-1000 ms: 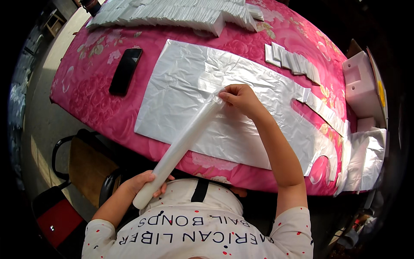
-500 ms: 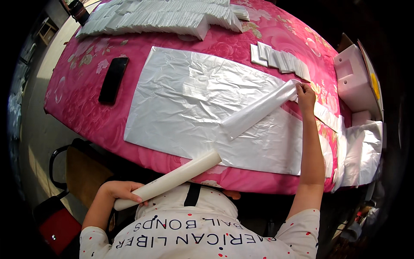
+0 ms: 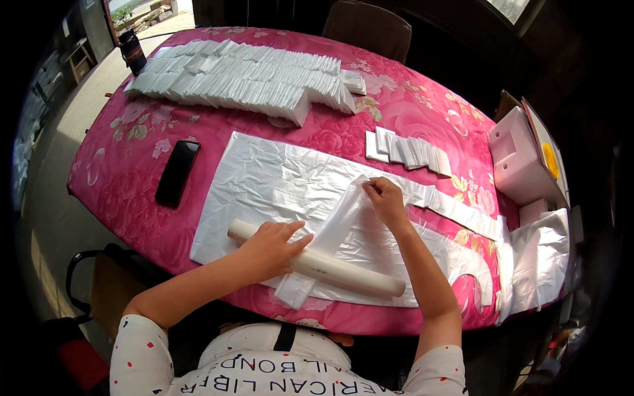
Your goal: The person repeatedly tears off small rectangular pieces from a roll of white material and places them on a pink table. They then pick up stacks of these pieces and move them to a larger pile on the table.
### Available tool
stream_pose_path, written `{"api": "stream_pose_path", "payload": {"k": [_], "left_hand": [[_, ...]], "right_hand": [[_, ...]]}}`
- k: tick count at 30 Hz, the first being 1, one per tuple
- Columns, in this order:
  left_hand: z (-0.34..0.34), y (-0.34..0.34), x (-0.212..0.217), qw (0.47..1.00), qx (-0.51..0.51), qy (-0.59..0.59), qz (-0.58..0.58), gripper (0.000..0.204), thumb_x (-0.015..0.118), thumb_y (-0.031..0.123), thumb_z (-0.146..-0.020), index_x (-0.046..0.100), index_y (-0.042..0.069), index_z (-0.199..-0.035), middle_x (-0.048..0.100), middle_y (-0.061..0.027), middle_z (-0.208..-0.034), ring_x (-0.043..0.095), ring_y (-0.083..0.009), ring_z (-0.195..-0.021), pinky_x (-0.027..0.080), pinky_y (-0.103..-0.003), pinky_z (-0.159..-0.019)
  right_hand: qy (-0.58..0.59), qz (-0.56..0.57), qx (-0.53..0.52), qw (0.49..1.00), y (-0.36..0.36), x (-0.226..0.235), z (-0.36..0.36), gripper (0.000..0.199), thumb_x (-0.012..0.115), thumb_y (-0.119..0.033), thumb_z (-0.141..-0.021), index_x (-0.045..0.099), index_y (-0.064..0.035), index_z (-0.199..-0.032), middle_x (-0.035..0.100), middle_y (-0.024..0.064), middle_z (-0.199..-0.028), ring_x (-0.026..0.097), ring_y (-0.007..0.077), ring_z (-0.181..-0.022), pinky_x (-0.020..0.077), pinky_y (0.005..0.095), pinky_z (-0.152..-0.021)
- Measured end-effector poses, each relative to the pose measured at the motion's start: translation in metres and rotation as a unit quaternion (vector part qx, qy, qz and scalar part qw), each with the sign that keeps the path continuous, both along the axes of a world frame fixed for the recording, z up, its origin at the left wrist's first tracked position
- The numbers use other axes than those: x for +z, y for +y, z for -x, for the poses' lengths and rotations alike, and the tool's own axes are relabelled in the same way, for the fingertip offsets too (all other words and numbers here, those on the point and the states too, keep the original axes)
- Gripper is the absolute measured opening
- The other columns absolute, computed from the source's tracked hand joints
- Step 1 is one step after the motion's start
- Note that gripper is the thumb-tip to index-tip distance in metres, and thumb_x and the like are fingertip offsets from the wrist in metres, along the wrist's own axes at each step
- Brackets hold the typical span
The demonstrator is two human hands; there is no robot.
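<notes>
A white tube point(image 3: 350, 274) lies crosswise over the near part of a flat, shiny, crinkled plastic bag point(image 3: 254, 171) on the table. On the tube's left half rests my left hand point(image 3: 269, 249), its fingers stretched out and spread toward the plastic. My right hand point(image 3: 386, 200) pinches the far end of a folded strip of translucent plastic point(image 3: 339, 216), slightly raised. The strip runs down under the tube, and its near end point(image 3: 294, 290) pokes out toward me. Cut handle loops point(image 3: 481, 272) of the bag show at the right.
Rows of folded white plastic packets point(image 3: 224, 79) cover the far left of the pink flowered tablecloth point(image 3: 132, 191). A shorter row of packets point(image 3: 409, 152) sits beyond the bag. Left lies a black phone point(image 3: 177, 173); right stands a white foam box point(image 3: 522, 152) beside more plastic bags point(image 3: 538, 257).
The tube has gone from near my lap onto the plastic, with my left hand now flat on it. My right hand has brought the strip's end leftward. The view has tilted up.
</notes>
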State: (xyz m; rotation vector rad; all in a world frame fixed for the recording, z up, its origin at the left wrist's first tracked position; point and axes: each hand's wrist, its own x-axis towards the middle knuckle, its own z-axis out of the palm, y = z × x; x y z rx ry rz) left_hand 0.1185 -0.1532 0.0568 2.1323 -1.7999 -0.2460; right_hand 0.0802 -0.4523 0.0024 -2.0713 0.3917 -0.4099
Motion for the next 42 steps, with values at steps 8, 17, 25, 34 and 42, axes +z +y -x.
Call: {"api": "stream_pose_path", "payload": {"k": [8, 17, 25, 34, 42], "left_hand": [[0.039, 0.016, -0.050, 0.988, -0.135, 0.069, 0.032, 0.068, 0.049, 0.048, -0.084, 0.039, -0.001, -0.129, 0.035, -0.0196, -0.137, 0.034, -0.0309, -0.128, 0.022, -0.043, -0.107], [0.075, 0.030, -0.060, 0.993, -0.121, 0.014, -0.008, 0.077, 0.046, 0.056, -0.081, 0.031, 0.005, -0.137, 0.025, -0.0192, -0.143, 0.024, -0.0301, -0.134, 0.018, -0.044, -0.108], [0.095, 0.027, -0.064, 0.996, -0.076, -0.030, -0.021, 0.078, 0.044, 0.061, -0.080, 0.035, 0.006, -0.135, 0.028, -0.0211, -0.142, 0.024, -0.0328, -0.133, 0.013, -0.046, -0.108], [0.078, 0.024, -0.062, 0.983, -0.178, -0.036, -0.020, 0.072, 0.042, 0.056, -0.084, 0.030, 0.010, -0.138, 0.021, -0.0175, -0.146, 0.016, -0.0275, -0.137, 0.008, -0.044, -0.110], [0.095, 0.023, -0.068, 0.988, -0.128, -0.086, -0.011, 0.053, 0.048, 0.026, -0.085, 0.035, 0.008, -0.134, 0.029, -0.0158, -0.143, 0.023, -0.0269, -0.135, 0.014, -0.042, -0.111]], "right_hand": [[0.047, -0.022, 0.026, 0.998, -0.002, 0.003, -0.008, 0.019, 0.062, -0.015, -0.084, 0.063, 0.0033, -0.089, 0.060, 0.0022, -0.071, 0.050, 0.0073, -0.062, 0.0407, 0.0228, -0.057], [0.017, 0.089, -0.020, 0.996, 0.030, 0.027, 0.007, 0.030, 0.060, -0.015, -0.083, 0.057, -0.0017, -0.109, 0.057, 0.0138, -0.103, 0.058, 0.0211, -0.081, 0.0474, 0.0321, -0.070], [0.050, 0.270, 0.166, 0.947, 0.114, 0.030, 0.115, 0.044, 0.066, -0.015, -0.078, 0.055, -0.0125, -0.120, 0.058, 0.0093, -0.102, 0.055, 0.0262, -0.093, 0.0474, 0.0355, -0.077], [0.066, 0.318, -0.114, 0.939, -0.017, 0.025, 0.146, 0.039, 0.061, -0.017, -0.083, 0.054, -0.0078, -0.120, 0.059, 0.0108, -0.098, 0.053, 0.0284, -0.091, 0.0434, 0.0376, -0.081], [0.049, 0.247, 0.153, 0.956, 0.068, 0.051, 0.162, 0.047, 0.069, -0.011, -0.070, 0.058, -0.0122, -0.115, 0.059, 0.0077, -0.103, 0.053, 0.0275, -0.096, 0.0416, 0.0368, -0.085]]}}
